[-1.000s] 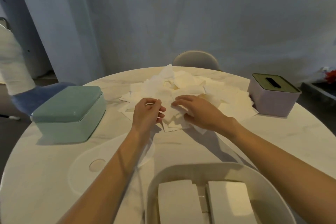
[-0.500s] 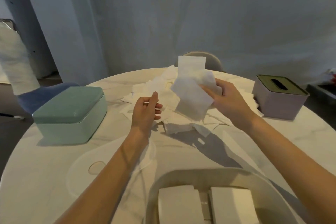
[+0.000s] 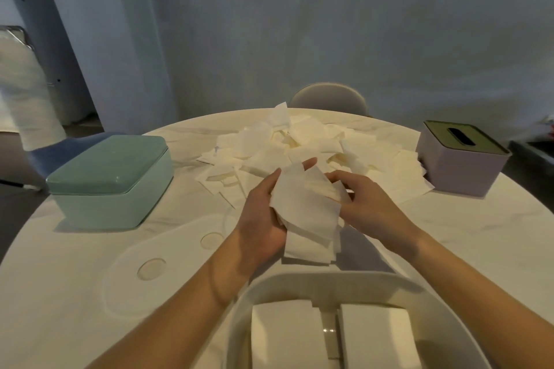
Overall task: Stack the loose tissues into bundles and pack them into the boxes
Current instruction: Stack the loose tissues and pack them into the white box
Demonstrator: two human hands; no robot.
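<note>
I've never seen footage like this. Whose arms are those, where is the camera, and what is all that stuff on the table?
There is no machine here: the arms belong to a person wearing a camera on their head, so you look down at their hands. The left hand and right hand together hold a small bundle of tissues above a round white table. Behind them lies a pile of loose tissues. A closed teal box stands on the left, a lilac tissue box with a slotted lid on the right. Nearest you is an open white box that already holds two tissue stacks.
</note>
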